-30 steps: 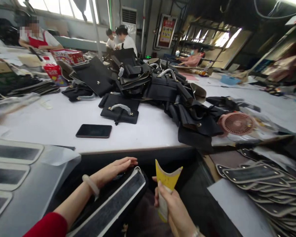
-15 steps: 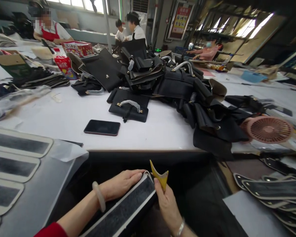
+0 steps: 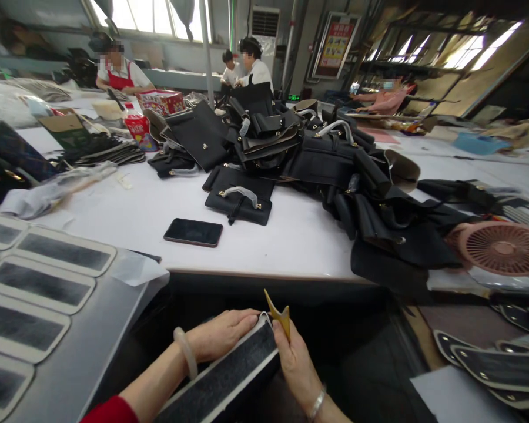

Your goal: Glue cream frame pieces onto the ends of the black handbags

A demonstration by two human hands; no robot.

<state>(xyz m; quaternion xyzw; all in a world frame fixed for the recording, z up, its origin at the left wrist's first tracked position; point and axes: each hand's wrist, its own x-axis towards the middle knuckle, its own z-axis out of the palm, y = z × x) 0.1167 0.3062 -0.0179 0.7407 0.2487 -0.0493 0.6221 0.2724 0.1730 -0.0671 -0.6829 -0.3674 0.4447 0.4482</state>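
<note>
A long black leather panel (image 3: 229,376) with a pale border slants up from the bottom edge between my hands. My left hand (image 3: 224,333), with a pale bangle at the wrist, is closed on its upper left edge, fingertips near the far end. My right hand (image 3: 296,363) grips a flat yellow tool (image 3: 281,317) with a notched, two-pointed end. The right thumb lies along the panel's right edge. At the panel's tip, between the hands, the pale edging stands up in a small loop. The right fingers behind the tool are partly hidden.
Bordered panels (image 3: 48,285) lie in rows at left; more are stacked at right (image 3: 502,361). On the white table are a phone (image 3: 193,232), a small black bag (image 3: 240,200), a heap of black bags (image 3: 317,153) and a pink fan (image 3: 506,248). Several people sit farther back.
The view has swung slightly left, so the table things appear farther right. Both hands keep hold, and the yellow tool has tilted and moved a little closer to the panel's tip.
</note>
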